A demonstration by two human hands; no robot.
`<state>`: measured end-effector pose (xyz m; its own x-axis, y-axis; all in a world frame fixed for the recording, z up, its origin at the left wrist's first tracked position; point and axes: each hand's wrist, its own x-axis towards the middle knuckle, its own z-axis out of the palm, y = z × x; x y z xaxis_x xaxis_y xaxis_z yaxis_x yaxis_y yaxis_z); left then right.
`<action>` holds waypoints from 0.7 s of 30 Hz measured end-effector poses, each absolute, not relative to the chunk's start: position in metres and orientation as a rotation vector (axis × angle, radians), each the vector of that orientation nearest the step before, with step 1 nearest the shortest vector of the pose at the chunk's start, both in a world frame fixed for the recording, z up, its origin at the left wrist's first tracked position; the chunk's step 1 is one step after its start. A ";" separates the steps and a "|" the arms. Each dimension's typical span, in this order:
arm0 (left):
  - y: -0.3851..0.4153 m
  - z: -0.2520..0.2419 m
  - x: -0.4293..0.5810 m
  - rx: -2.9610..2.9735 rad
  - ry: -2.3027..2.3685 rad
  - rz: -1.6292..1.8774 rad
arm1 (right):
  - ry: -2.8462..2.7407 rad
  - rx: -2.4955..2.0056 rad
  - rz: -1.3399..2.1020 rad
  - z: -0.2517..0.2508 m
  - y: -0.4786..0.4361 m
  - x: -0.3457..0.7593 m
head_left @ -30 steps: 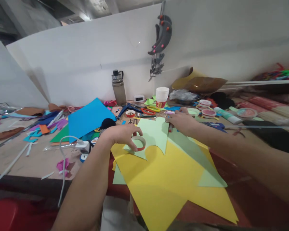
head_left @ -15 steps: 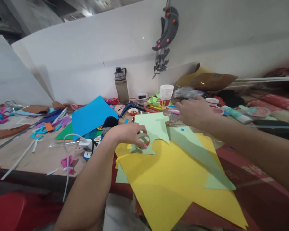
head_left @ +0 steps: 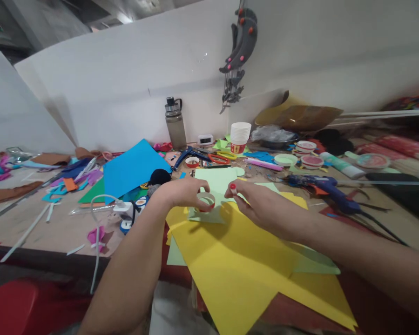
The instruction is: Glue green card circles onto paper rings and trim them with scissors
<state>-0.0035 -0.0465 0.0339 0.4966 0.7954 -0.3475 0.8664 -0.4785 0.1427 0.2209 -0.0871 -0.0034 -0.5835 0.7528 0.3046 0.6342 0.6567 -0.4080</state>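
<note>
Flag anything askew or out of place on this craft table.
The big yellow paper sheet lies crooked and juts past the near edge of the tan table, corner unsupported. A white cable dangles over that edge too. Left hand pinches a red-and-white tape ring, right hand a small red-topped piece; neither looks odd.

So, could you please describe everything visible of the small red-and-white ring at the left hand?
The small red-and-white ring looks like a thin paper band, white outside, red inside, hollow. It lies flat, opening upward, on the pale green paper cut-out over the yellow paper sheet. The left hand grips its rim with fingertips. The right hand, pinching a small red-tipped piece, is near but apart.
</note>
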 end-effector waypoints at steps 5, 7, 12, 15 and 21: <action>-0.043 0.038 -0.011 2.433 1.467 -0.239 | -2.625 -0.938 0.190 -0.006 -0.083 0.219; -0.042 0.038 -0.013 2.447 1.462 -0.228 | -2.706 -0.877 0.285 -0.007 -0.089 0.215; -0.041 0.035 -0.011 2.467 1.367 -0.205 | -2.788 -0.832 0.405 -0.011 -0.102 0.208; -0.044 0.033 -0.007 2.512 1.277 -0.183 | -2.804 -0.850 0.400 -0.011 -0.099 0.211; -0.049 0.028 0.008 2.556 1.190 -0.168 | -2.807 -0.851 0.360 -0.011 -0.092 0.230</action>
